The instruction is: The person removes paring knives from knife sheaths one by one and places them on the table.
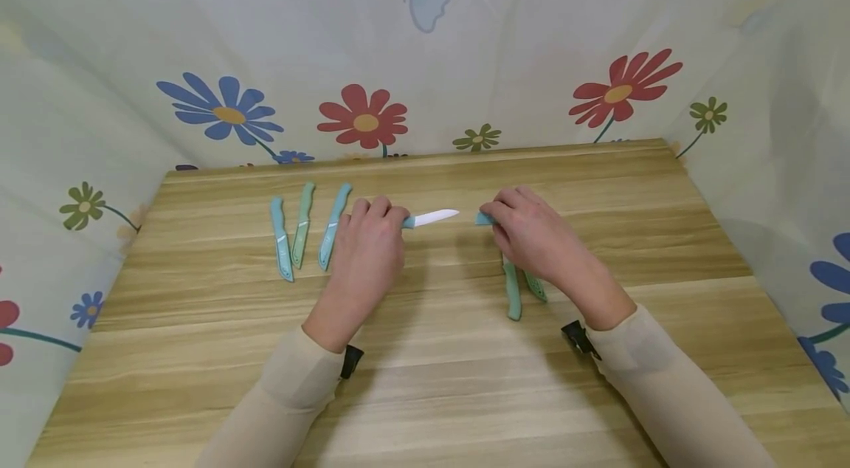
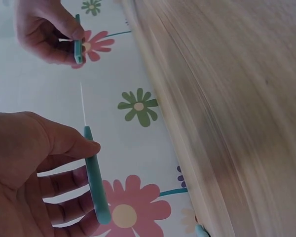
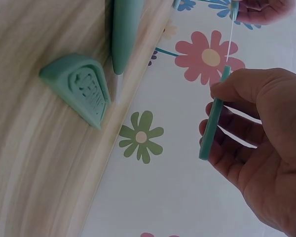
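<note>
My left hand [image 1: 372,239] grips the blue handle of a small knife [image 1: 436,217], its white blade bare and pointing right. In the left wrist view the thumb pinches the knife handle [image 2: 95,182] against the fingers. My right hand [image 1: 531,232] pinches a blue blade sheath [image 3: 214,118], whose open end faces the blade tip across a small gap. Below the right hand, a green-handled knife [image 1: 512,291] and a green sheath [image 1: 535,286] lie on the table, partly hidden by the hand. The green sheath [image 3: 84,89] shows raised lettering in the right wrist view.
Left of the left hand lie a blue sheathed knife [image 1: 282,239], a green one [image 1: 303,226] and another blue one [image 1: 335,224], the last close by the hand. The wooden table [image 1: 425,379] meets a flower-printed curtain [image 1: 279,25] at the back.
</note>
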`<state>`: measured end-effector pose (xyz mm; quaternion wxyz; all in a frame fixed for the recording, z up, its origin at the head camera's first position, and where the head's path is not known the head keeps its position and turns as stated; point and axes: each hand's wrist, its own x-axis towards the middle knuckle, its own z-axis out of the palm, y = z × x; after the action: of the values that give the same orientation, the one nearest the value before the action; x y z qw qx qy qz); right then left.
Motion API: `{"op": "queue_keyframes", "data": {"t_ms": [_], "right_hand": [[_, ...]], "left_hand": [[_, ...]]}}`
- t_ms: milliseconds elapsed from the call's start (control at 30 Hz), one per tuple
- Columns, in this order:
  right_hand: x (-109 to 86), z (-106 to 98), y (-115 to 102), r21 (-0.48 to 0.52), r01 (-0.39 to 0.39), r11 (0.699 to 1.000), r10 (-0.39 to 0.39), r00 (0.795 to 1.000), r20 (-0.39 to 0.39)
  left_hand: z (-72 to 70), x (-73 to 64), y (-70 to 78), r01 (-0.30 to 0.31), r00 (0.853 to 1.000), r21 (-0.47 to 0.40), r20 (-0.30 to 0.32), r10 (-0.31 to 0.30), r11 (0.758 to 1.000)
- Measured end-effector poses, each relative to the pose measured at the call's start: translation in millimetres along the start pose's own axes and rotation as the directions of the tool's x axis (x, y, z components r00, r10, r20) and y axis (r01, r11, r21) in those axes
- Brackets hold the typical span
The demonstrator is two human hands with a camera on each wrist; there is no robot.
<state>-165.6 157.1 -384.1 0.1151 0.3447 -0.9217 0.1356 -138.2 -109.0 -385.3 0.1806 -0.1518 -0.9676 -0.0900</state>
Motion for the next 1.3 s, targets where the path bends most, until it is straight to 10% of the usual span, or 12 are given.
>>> {"op": "queue_keyframes", "data": {"t_ms": [967, 1300], "right_hand": [[-2.3, -1, -8, 0.035, -0.240, 0.970, 0.233, 0.961, 0.150], [-1.1, 3, -13, 0.088, -0.331, 0.940, 0.306, 0.927, 0.217]], "left_hand": [[12.7, 0.7, 21.1, 0.128, 0.983, -0.137, 0.147, -0.107, 0.982], [16.8, 0.0, 28.1, 0.219, 0.949, -0.302, 0.287, -0.131, 0.928]]}}
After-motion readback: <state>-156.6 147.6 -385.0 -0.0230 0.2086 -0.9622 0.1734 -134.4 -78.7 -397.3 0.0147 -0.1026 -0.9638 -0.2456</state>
